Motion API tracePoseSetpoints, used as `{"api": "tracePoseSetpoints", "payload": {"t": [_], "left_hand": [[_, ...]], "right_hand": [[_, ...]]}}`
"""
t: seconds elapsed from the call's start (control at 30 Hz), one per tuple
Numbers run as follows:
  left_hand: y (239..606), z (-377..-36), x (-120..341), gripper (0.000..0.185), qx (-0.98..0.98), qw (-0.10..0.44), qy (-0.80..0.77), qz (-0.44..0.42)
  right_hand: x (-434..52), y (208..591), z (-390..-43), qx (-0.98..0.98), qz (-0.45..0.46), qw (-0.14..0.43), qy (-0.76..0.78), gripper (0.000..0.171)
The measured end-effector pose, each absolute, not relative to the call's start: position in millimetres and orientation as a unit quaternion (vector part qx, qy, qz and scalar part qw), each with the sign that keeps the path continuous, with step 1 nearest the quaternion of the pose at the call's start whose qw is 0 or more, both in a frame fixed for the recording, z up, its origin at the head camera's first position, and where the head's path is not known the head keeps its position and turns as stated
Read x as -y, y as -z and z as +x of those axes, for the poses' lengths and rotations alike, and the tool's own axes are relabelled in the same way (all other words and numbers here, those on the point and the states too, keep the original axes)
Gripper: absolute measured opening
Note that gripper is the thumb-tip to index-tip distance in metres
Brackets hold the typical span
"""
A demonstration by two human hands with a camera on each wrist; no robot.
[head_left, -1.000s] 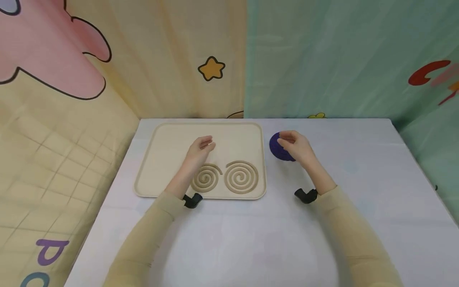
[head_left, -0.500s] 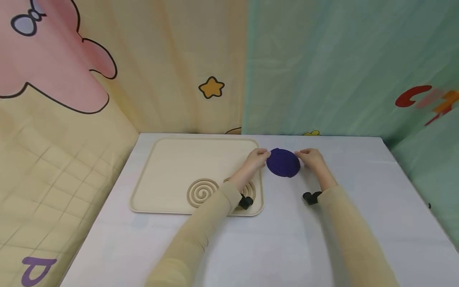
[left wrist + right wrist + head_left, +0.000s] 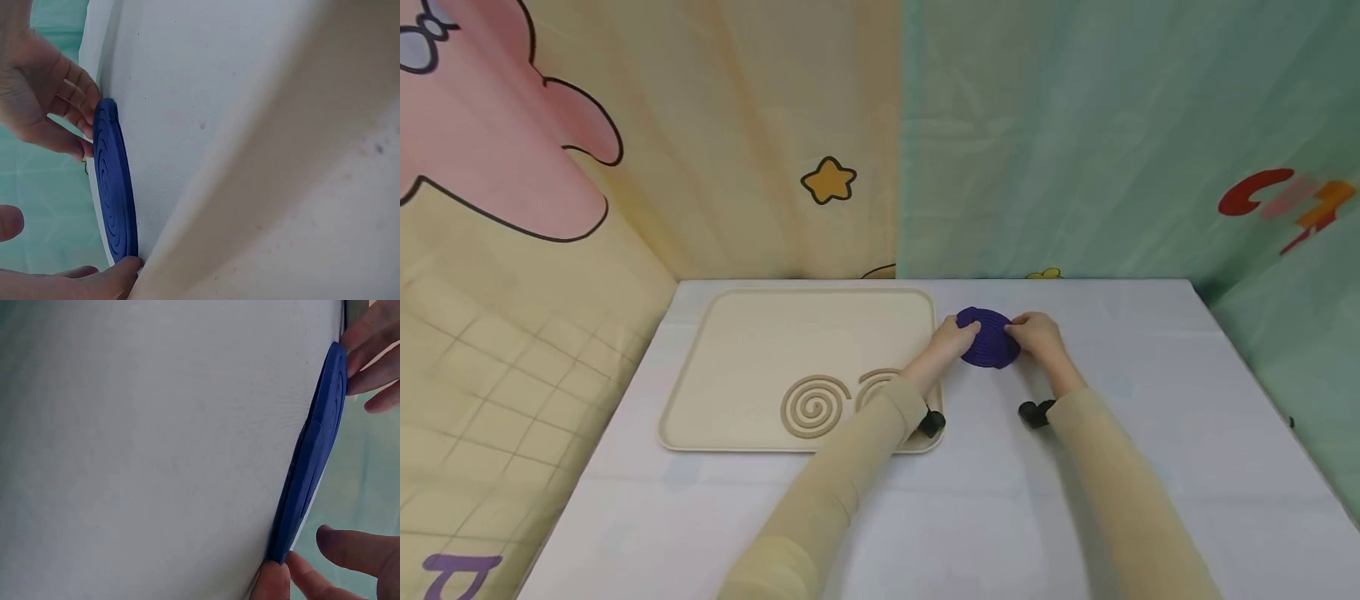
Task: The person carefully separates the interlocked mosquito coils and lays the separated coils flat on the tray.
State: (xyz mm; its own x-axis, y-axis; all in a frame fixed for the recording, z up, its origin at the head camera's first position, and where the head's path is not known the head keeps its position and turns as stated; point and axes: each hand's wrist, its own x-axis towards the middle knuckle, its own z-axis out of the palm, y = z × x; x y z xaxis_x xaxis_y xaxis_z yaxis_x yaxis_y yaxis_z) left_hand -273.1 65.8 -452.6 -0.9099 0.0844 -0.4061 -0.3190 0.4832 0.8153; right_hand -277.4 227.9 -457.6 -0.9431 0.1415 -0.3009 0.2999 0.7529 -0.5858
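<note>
A round purple-blue mosquito coil point(image 3: 988, 343), a tightly wound spiral disc, lies at table level right of the tray. My left hand point(image 3: 950, 337) holds its left rim, thumb over the top in the head view. At the opposite rim, my right hand point(image 3: 1037, 335) grips with thumb and fingers. The right wrist view shows the right fingertips point(image 3: 273, 581) at the coil's edge, with the thumb raised over it. Two beige spiral coils lie on the cream tray point(image 3: 790, 312): one in full view point(image 3: 815, 406), the other point(image 3: 874, 383) partly hidden by my left arm.
The tray covers the left part of the white table point(image 3: 985, 517). Printed curtains, yellow point(image 3: 752, 125) and green point(image 3: 1037, 125), stand behind the table and at its sides. A black wrist device point(image 3: 1036, 414) sits at my right cuff, with another point(image 3: 932, 423) at the left.
My left hand has moved right from over the tray to the purple-blue coil. The right hand has shifted to its right rim. In the last half second both hands have closed in over the rims.
</note>
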Motion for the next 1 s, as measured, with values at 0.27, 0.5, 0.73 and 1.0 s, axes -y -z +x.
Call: {"api": "tracePoseSetpoints", "payload": {"t": [0.27, 0.5, 0.73, 1.0], "left_hand": [[448, -274, -65, 0.059, -0.827, 0.185, -0.525, -0.075], [451, -273, -66, 0.057, -0.819, 0.179, -0.538, -0.084], [452, -273, -67, 0.058, -0.815, 0.175, -0.545, -0.091], [451, -274, -69, 0.057, -0.814, 0.177, -0.544, -0.1]], "right_hand": [[-230, 453, -282, -0.921, 0.139, 0.104, 0.349, 0.04], [-235, 458, -284, -0.904, 0.158, 0.107, 0.383, 0.042], [-233, 461, -287, -0.854, 0.206, 0.14, 0.457, 0.048], [-225, 467, -290, -0.806, 0.232, 0.161, 0.52, 0.052]]}}
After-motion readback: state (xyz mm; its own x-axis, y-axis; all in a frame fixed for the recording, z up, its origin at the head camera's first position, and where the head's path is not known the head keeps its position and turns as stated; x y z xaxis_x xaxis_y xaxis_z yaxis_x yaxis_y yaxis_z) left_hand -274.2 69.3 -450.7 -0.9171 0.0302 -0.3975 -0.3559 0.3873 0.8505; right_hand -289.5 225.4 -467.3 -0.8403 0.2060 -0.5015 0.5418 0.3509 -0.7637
